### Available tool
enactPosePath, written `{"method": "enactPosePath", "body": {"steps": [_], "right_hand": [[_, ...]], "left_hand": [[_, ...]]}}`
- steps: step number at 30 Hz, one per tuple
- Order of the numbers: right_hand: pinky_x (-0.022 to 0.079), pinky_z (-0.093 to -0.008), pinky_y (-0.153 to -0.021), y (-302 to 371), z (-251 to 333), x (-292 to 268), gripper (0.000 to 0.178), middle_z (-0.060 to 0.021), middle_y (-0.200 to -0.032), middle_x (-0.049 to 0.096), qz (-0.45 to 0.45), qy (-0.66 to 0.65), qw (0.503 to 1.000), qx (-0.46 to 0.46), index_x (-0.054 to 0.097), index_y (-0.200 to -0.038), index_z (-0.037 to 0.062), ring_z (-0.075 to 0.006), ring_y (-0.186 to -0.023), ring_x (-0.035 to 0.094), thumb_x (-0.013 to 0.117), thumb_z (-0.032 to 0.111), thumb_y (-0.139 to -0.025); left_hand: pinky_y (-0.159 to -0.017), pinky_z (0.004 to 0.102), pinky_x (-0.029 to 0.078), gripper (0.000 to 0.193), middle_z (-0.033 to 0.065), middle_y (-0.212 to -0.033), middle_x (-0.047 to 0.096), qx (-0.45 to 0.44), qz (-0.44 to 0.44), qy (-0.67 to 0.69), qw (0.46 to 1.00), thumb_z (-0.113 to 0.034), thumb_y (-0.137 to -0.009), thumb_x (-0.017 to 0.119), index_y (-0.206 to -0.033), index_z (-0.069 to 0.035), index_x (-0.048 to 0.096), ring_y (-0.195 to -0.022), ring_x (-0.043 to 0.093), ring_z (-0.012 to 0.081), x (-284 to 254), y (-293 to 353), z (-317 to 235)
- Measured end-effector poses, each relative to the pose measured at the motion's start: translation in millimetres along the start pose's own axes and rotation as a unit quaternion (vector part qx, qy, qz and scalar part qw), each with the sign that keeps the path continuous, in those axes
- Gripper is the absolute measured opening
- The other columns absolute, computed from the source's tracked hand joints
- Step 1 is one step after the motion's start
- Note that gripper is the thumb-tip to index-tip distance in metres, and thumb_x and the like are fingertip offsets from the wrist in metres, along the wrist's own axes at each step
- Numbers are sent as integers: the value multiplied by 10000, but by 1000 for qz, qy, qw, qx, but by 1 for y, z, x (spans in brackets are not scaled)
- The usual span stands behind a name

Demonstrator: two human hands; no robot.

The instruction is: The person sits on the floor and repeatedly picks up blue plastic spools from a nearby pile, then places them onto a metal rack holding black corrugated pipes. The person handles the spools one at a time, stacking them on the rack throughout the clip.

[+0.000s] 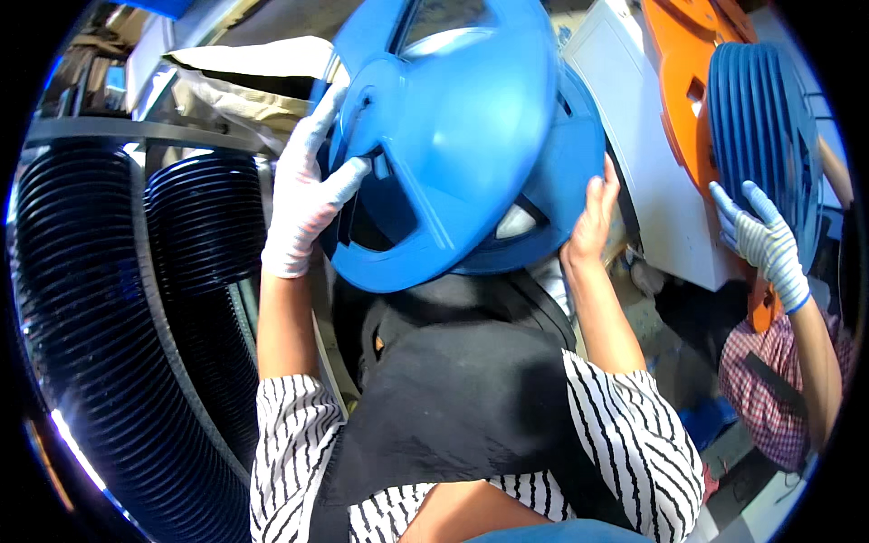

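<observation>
Two blue discs are in the person's hands, up at twelve o'clock of the view, above the lap. The front disc (pixel 480 118), blurred and tilted, has a raised hub and wide cut-outs. It overlaps the rear disc (pixel 570 136), which shows past it at two o'clock.

The left hand (pixel 312 195), in a white glove, is on the front disc's left side, at about nine o'clock of it. It is half open, the fingers pointing up along the rim and the thumb spread toward a cut-out; whether it closes round the disc I cannot tell. The right hand (pixel 593 217), bare, is open, fingers nearly straight and pointing up, set against the rear disc's edge at four o'clock of that disc.

Toward six o'clock are the person's black apron (pixel 444 407) and striped shirt (pixel 634 443). At nine o'clock stand two black ribbed stacks (pixel 81 271) beneath a grey rail (pixel 145 131); a pale cloth (pixel 262 59) is at eleven.

At two o'clock leans a white panel (pixel 652 154), then an orange frame (pixel 683 100) beside a blue ribbed stack (pixel 751 127). A co-worker's gloved hand (pixel 765 244), fingers apart, is at that stack's lower side, near three o'clock, with checked cloth (pixel 769 389) at four.
</observation>
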State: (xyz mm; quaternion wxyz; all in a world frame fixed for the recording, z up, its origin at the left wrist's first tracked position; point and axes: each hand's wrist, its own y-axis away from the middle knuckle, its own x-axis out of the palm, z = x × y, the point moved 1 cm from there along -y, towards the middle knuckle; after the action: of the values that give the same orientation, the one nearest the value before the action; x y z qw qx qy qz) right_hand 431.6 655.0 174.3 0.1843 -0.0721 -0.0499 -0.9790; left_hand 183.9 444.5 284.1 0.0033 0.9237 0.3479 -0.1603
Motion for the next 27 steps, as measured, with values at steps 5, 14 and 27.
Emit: {"method": "enactPosePath", "body": {"steps": [5,14,27], "right_hand": [[330,-372,-1077,-4,4,-3,486,-129,-1408,383,-19,-12,1000,-1,313,-1423,61,-236,-1279,402,418,298,-1012],[336,-402,-1077,-4,-4,-7,470,-144,-1454,323,-11,0,1000,2,295,-1436,81,-271,-1295,384,375,291,-1023],[376,-451,-1066,5,11,3,482,-183,-1412,353,-32,56,998,7,282,-1424,70,-316,-1265,417,366,320,-1021]], "left_hand": [[-976,440,498,521,217,-1179,595,-79,-12,579,812,-340,-914,557,-1276,31,510,-1068,616,321,-23,22,-7],[-781,486,569,454,204,-967,647,-164,-164,659,716,-356,-949,444,-1076,56,587,-826,663,329,-14,62,-3],[-811,457,553,530,156,-1030,590,-234,-235,733,595,-431,-909,534,-1239,-17,505,-904,624,310,-23,198,18]]}}
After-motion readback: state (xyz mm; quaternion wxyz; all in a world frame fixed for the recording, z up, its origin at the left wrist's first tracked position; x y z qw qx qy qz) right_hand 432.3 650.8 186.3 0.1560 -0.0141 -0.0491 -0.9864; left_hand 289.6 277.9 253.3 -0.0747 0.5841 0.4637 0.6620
